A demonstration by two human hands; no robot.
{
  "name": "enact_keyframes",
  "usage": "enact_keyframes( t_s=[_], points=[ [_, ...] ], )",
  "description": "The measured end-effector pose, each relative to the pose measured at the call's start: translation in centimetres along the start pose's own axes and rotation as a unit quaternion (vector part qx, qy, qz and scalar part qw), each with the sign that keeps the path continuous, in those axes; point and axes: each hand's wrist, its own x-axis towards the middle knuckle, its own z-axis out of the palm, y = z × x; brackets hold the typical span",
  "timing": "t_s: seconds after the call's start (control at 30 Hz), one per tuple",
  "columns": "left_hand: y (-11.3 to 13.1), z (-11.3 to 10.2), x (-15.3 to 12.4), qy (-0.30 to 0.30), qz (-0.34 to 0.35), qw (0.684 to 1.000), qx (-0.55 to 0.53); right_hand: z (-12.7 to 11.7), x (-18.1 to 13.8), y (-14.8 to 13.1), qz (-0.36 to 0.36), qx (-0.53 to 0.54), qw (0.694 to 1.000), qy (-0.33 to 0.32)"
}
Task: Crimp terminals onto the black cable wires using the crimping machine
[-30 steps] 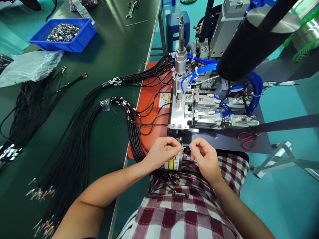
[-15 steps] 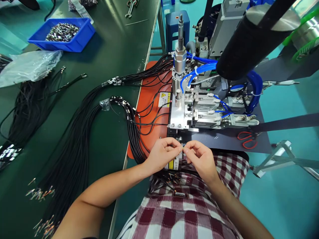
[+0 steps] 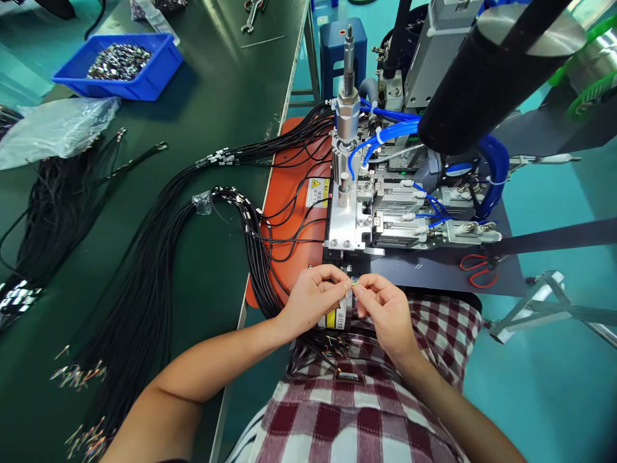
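My left hand point(image 3: 321, 296) pinches thumb against forefinger at the front edge of the machine. The fingertips of my right hand point(image 3: 384, 312) are closed too and nearly meet the left ones. Between them shows a tiny bit of thin, greenish-yellow wire point(image 3: 355, 283), mostly covered by the fingers. Left of my hands, a bundle of black cables point(image 3: 260, 270) bends down over the orange base plate point(image 3: 294, 186). Below my hands, stripped cable ends with coloured wires point(image 3: 335, 345) lie on my checked apron point(image 3: 332, 405).
The metal machine point(image 3: 347, 218) with blue air hoses point(image 3: 398, 132) stands just ahead. Red-handled scissors point(image 3: 479, 270) lie to the right. On the green table point(image 3: 216, 83) are a blue bin point(image 3: 159, 71) of metal parts, more black cables point(image 3: 139, 276), a plastic bag point(image 3: 58, 128) and a wrench point(image 3: 251, 16).
My fingertips have shifted slightly, and a little more of the thin wire shows between them. Everything else looks the same.
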Motion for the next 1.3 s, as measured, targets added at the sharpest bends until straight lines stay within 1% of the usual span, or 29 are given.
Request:
enact_keyframes(
  t_s=[0.17, 0.3, 0.43, 0.53, 0.63, 0.67, 0.7, 0.73, 0.77, 0.8, 0.83, 0.87, 0.9, 0.93, 0.97, 1.0, 1.03, 1.1, 1.13, 1.17, 1.2, 1.23, 1.27, 1.3],
  points=[
    [-0.1, 0.0, 0.0, -0.002, 0.003, 1.000, -0.001, 0.1, -0.3, -0.4, -0.035, -0.055, 0.998, 0.017],
    [-0.1, 0.0, 0.1, -0.006, 0.001, 1.000, 0.001, -0.2, 0.0, -0.8, -0.002, -0.052, 0.999, -0.006],
    [-0.1, 0.0, 0.1, -0.005, 0.000, 1.000, -0.004, -0.4, 0.2, -1.2, -0.014, -0.088, 0.996, 0.002],
    [-0.1, 0.1, 0.1, -0.010, 0.001, 1.000, -0.007, -0.4, 0.1, -1.3, -0.046, -0.128, 0.991, 0.013],
    [-0.1, 0.1, 0.0, -0.014, 0.007, 1.000, 0.001, -0.3, -0.1, -1.2, -0.119, -0.201, 0.972, 0.030],
    [-0.1, 0.1, 0.0, -0.015, 0.010, 1.000, 0.007, -0.3, -0.1, -1.1, -0.138, -0.217, 0.966, 0.034],
    [-0.1, 0.1, -0.1, -0.013, 0.020, 1.000, 0.016, -0.3, -0.2, -1.1, -0.141, -0.217, 0.965, 0.033],
    [-0.2, 0.1, -0.1, -0.006, 0.040, 0.999, 0.035, -0.3, -0.2, -1.0, -0.126, -0.199, 0.971, 0.026],
    [-0.4, 0.0, -0.2, 0.006, 0.075, 0.995, 0.067, -0.2, -0.2, -1.0, -0.096, -0.163, 0.982, 0.013],
    [-0.6, 0.0, -0.3, 0.019, 0.127, 0.986, 0.110, -0.1, -0.1, -1.0, -0.057, -0.116, 0.992, -0.003],
    [-0.8, -0.1, -0.3, 0.028, 0.192, 0.969, 0.156, -0.1, -0.1, -1.0, -0.016, -0.067, 0.997, -0.021],
    [-1.0, -0.3, -0.3, 0.030, 0.258, 0.945, 0.197, 0.0, 0.0, -0.9, 0.020, -0.024, 0.999, -0.036],
    [-1.1, -0.4, -0.3, 0.023, 0.315, 0.921, 0.227, 0.0, 0.1, -0.9, 0.047, 0.008, 0.998, -0.048],
    [-1.2, -0.5, -0.2, 0.010, 0.353, 0.904, 0.241, 0.1, 0.1, -0.8, 0.065, 0.030, 0.996, -0.056],
    [-1.2, -0.6, -0.1, -0.001, 0.363, 0.900, 0.241, 0.0, 0.2, -0.8, 0.076, 0.041, 0.994, -0.060],
    [-1.0, -0.7, 0.0, -0.011, 0.342, 0.911, 0.231, 0.0, 0.2, -0.7, 0.079, 0.044, 0.994, -0.060],
    [-0.6, -0.8, 0.1, -0.024, 0.292, 0.931, 0.216, -0.1, 0.2, -0.6, 0.074, 0.041, 0.995, -0.056],
    [0.3, -0.9, 0.3, -0.056, 0.156, 0.969, 0.180, -0.4, 0.2, -0.5, 0.052, 0.018, 0.998, -0.042],
    [0.8, -1.0, 0.3, -0.075, 0.099, 0.978, 0.170, -0.6, 0.3, -0.5, 0.039, 0.002, 0.999, -0.037],
    [1.3, -1.1, 0.3, -0.090, 0.068, 0.979, 0.172, -0.7, 0.3, -0.5, 0.029, -0.016, 0.999, -0.033],
    [1.6, -1.2, 0.3, -0.095, 0.066, 0.974, 0.193, -0.9, 0.4, -0.6, 0.022, -0.032, 0.999, -0.033],
    [1.8, -1.4, 0.2, -0.088, 0.090, 0.965, 0.229, -1.0, 0.6, -0.6, 0.017, -0.045, 0.998, -0.033],
    [1.8, -1.5, 0.2, -0.074, 0.131, 0.949, 0.276, -1.1, 0.8, -0.7, 0.013, -0.057, 0.998, -0.032],
    [1.7, -1.7, 0.3, -0.058, 0.177, 0.926, 0.328, -1.2, 1.1, -0.8, 0.010, -0.067, 0.997, -0.031]
  ],
)
